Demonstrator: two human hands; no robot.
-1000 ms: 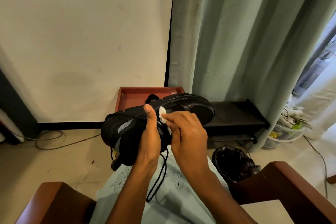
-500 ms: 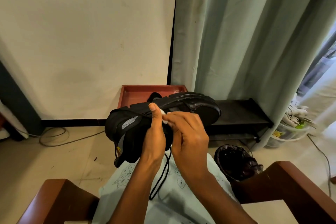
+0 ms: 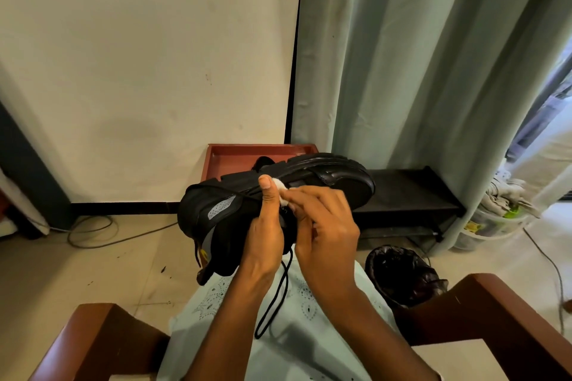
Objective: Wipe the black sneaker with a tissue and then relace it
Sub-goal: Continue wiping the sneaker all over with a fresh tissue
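Left hand (image 3: 265, 235) grips sneaker (image 3: 213, 195), thumb upright; right hand (image 3: 328, 232) beside it, fingers (image 3: 312, 195) pinching tissue (image 3: 281, 188).

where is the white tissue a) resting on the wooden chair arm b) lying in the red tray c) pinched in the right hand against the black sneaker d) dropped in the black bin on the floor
C: the right hand pinches the tissue against the side of the black sneaker, right beside the thumb of the left hand, which grips the shoe.
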